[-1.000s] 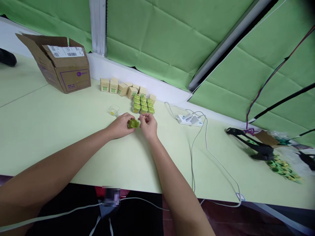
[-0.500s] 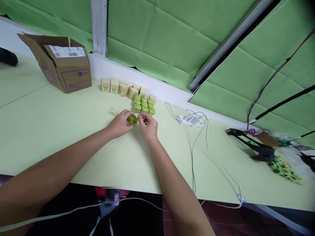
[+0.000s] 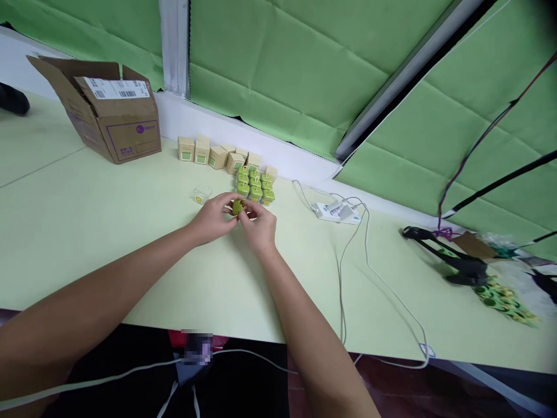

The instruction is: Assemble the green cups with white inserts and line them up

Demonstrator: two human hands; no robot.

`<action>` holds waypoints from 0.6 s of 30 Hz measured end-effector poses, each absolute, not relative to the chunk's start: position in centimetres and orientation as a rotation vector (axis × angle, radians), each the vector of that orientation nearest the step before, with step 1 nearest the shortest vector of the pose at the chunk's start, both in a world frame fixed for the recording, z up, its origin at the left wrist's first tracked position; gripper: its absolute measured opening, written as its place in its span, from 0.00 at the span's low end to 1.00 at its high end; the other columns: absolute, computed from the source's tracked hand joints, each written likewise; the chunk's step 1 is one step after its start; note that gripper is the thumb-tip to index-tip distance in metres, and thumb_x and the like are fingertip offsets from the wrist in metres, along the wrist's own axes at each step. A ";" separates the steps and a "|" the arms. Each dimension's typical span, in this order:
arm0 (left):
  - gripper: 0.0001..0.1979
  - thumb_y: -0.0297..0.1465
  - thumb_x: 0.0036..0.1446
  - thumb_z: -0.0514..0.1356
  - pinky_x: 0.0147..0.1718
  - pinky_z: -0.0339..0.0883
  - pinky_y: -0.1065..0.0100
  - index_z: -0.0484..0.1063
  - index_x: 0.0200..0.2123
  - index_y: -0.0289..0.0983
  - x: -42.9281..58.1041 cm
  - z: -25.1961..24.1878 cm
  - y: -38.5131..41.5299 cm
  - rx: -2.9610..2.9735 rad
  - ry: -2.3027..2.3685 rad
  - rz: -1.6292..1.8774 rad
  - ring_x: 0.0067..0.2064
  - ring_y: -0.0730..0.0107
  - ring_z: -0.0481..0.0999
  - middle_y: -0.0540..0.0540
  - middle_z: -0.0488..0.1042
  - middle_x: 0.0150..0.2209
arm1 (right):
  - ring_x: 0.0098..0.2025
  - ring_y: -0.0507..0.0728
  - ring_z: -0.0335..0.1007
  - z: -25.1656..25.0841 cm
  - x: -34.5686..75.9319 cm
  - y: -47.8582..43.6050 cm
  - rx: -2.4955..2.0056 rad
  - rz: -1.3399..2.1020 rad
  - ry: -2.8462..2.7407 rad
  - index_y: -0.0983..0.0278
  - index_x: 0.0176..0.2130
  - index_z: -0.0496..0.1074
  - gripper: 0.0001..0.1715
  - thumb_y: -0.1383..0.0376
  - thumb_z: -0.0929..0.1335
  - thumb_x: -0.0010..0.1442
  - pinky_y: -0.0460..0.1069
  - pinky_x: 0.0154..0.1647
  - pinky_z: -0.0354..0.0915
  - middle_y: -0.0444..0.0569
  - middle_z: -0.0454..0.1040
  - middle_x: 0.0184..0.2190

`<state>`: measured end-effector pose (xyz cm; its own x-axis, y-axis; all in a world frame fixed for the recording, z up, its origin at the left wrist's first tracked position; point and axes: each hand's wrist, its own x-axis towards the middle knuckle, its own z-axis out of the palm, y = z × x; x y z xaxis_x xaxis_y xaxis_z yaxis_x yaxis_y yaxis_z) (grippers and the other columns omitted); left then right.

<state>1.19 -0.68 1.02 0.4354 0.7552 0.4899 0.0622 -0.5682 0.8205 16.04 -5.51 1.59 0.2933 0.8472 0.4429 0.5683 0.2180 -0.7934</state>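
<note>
My left hand [image 3: 214,217] and my right hand [image 3: 260,224] meet over the pale green table [image 3: 108,232], both with fingers closed on one small green item [image 3: 237,206] held between them. Just beyond the hands lies a block of several similar green items [image 3: 255,186] in rows. Behind those stands a row of small tan boxes [image 3: 209,152] with green labels. A small clear plastic lid or cup [image 3: 202,194] lies just left of my left hand.
An open cardboard box [image 3: 111,113] stands at the back left. A white power strip [image 3: 338,211] with trailing white cables [image 3: 348,273] lies to the right. A black clamp stand [image 3: 452,258] and a heap of green rings [image 3: 505,299] are at the far right.
Both hands have moved slightly away from me toward the rows of green items, carrying the green item. It has been turned and now shows less between the fingers.
</note>
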 end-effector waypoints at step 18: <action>0.14 0.38 0.53 0.72 0.51 0.76 0.59 0.80 0.36 0.32 1.7 1.3 0.0 0.953 0.616 0.926 0.41 0.66 0.81 0.41 0.81 0.39 | 0.38 0.58 0.74 1.3 16.4 -5.5 -1.432 0.020 -1.760 0.58 0.46 0.80 0.16 0.66 0.64 0.64 0.53 0.45 0.70 0.48 0.82 0.39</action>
